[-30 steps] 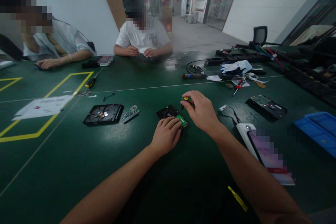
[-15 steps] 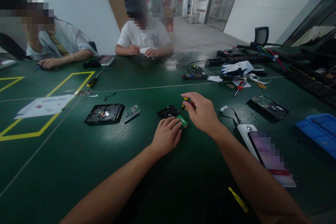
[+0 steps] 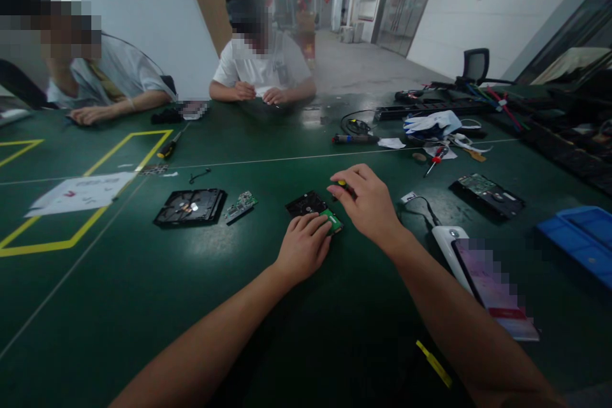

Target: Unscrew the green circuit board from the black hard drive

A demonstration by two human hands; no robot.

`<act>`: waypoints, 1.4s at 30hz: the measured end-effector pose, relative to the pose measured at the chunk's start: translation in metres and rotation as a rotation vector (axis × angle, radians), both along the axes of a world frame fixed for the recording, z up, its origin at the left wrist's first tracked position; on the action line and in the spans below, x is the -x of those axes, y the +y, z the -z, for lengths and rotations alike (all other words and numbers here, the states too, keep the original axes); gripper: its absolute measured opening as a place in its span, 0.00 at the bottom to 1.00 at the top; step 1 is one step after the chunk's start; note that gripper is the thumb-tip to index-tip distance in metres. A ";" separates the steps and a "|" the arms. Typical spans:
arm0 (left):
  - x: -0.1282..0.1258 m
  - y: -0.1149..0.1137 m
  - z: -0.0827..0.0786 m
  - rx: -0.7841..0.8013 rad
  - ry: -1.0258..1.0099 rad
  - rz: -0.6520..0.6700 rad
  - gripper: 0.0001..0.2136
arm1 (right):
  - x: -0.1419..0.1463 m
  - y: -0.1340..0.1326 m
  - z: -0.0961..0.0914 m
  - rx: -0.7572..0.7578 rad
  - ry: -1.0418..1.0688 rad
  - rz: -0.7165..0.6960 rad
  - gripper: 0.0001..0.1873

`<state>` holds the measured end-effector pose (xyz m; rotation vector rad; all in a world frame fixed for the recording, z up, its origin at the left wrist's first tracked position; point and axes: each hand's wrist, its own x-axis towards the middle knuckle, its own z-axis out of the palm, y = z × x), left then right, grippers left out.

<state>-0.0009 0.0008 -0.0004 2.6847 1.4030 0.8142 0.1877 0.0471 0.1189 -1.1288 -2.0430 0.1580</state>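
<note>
A hard drive (image 3: 305, 203), black with a green circuit board, lies on the green table in front of me. My left hand (image 3: 306, 245) bends its fingers over the near side of the drive and holds it down. Just above the drive's right end, my right hand (image 3: 366, 201) pinches a small screwdriver (image 3: 342, 184) with a yellow and black handle. The screwdriver's tip is too small to make out. To the left sit an opened black drive case (image 3: 191, 207) and a loose circuit board (image 3: 243, 205).
Another hard drive (image 3: 488, 196) lies to the right, near a blue tray (image 3: 581, 236) and a white power bank (image 3: 449, 245). Farther off are a red screwdriver (image 3: 435, 160), gloves (image 3: 433, 122) and a yellow-black screwdriver (image 3: 168, 149). Two people sit across the table.
My right hand has turned slightly, its fingers shifting around the screwdriver handle, so less of the handle shows. My left hand and the drive have stayed put.
</note>
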 end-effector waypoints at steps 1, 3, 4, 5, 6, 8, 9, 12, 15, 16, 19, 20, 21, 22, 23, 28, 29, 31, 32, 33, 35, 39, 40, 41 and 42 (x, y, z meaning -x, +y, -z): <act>0.000 0.000 0.000 0.000 -0.002 0.000 0.17 | 0.000 0.000 0.000 0.000 0.001 -0.018 0.08; 0.000 0.000 -0.001 0.001 0.000 0.002 0.17 | -0.001 0.002 0.000 0.003 0.009 -0.053 0.12; 0.000 0.000 -0.001 0.002 0.002 0.001 0.17 | -0.001 0.002 0.000 0.005 0.013 -0.068 0.13; 0.000 0.000 -0.001 0.001 0.004 -0.001 0.17 | -0.001 0.002 0.000 0.009 0.016 -0.078 0.14; 0.000 -0.001 -0.001 0.001 0.006 -0.003 0.17 | -0.001 0.002 0.000 0.011 0.017 -0.082 0.14; 0.000 -0.001 -0.001 0.001 0.008 -0.004 0.17 | 0.000 0.002 0.000 0.008 0.007 -0.082 0.12; 0.000 -0.001 -0.001 0.000 0.007 -0.004 0.17 | 0.000 0.002 -0.001 0.005 -0.002 -0.075 0.10; 0.000 0.000 0.000 0.000 0.004 0.002 0.17 | 0.000 0.001 -0.001 -0.003 -0.019 -0.032 0.07; 0.000 0.000 0.001 0.000 0.003 0.002 0.17 | 0.000 0.000 -0.001 -0.006 -0.008 0.005 0.07; 0.000 0.000 0.001 -0.001 0.003 0.002 0.17 | 0.000 0.000 -0.001 -0.007 -0.002 0.011 0.08; 0.001 0.001 0.001 0.001 0.004 0.004 0.17 | -0.001 0.000 -0.001 -0.003 0.002 -0.016 0.11; 0.001 0.001 0.002 0.001 0.005 0.005 0.17 | -0.001 0.001 -0.001 -0.001 0.003 -0.037 0.13; 0.001 0.001 0.002 0.001 0.007 0.006 0.17 | 0.000 0.001 -0.001 0.000 0.004 -0.058 0.15; 0.000 0.001 0.002 0.001 0.009 0.005 0.17 | 0.000 0.002 -0.001 0.000 0.006 -0.077 0.17; 0.000 0.001 0.001 0.001 0.010 0.002 0.17 | 0.000 0.002 0.000 -0.001 0.008 -0.092 0.17; 0.000 0.000 0.000 0.002 0.009 -0.003 0.17 | 0.000 0.002 0.001 -0.008 0.000 -0.066 0.13; 0.000 0.000 -0.001 0.001 0.009 0.000 0.17 | 0.000 0.002 0.001 -0.008 -0.006 -0.043 0.11; 0.000 0.000 -0.001 0.001 0.008 0.001 0.17 | 0.000 0.001 0.000 -0.007 -0.010 0.001 0.09; 0.000 0.000 -0.001 0.002 0.008 0.000 0.17 | 0.000 0.000 0.000 -0.007 -0.006 0.016 0.08; 0.000 0.000 -0.001 0.004 0.007 -0.001 0.17 | 0.000 0.000 -0.001 -0.007 0.000 0.027 0.08; 0.000 0.000 -0.001 0.006 0.006 -0.003 0.17 | 0.001 0.000 -0.001 -0.009 0.011 0.032 0.08; 0.000 -0.001 -0.002 0.004 0.002 0.001 0.17 | 0.000 0.000 -0.002 0.001 0.016 -0.046 0.10; 0.000 0.000 -0.002 0.005 0.003 0.002 0.17 | 0.000 0.001 -0.002 0.005 0.017 -0.069 0.12; 0.000 0.000 -0.002 0.006 0.004 0.004 0.17 | 0.000 0.001 -0.003 0.008 0.016 -0.082 0.13; 0.000 0.000 -0.002 0.007 0.005 0.004 0.17 | 0.000 0.001 -0.003 0.009 0.013 -0.080 0.13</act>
